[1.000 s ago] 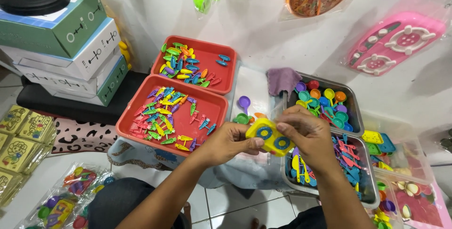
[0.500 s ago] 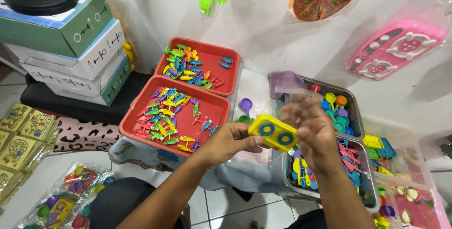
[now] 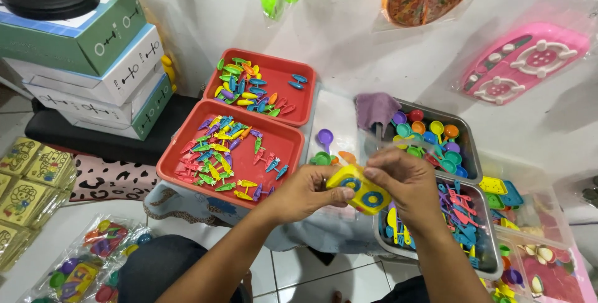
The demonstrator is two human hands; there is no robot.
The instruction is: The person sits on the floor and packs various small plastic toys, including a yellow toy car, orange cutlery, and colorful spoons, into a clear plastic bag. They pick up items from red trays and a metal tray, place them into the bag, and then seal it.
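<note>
A yellow toy block with blue rings is held between both hands over the edge of a low table. My left hand grips its left end with thumb on top. My right hand pinches its right side and also holds a clear plastic bag above the toy. Just behind the hands lie a purple toy spoon and green pieces.
Two red trays hold several small coloured toy pieces. Metal trays at right hold toy spoons and utensils. Stacked boxes stand at left. Packed toy bags lie on the floor; toys hang on the wall.
The right hand lowered from a blurred raised position back onto the yellow toy, bringing the clear bag with it. The left hand kept its hold.
</note>
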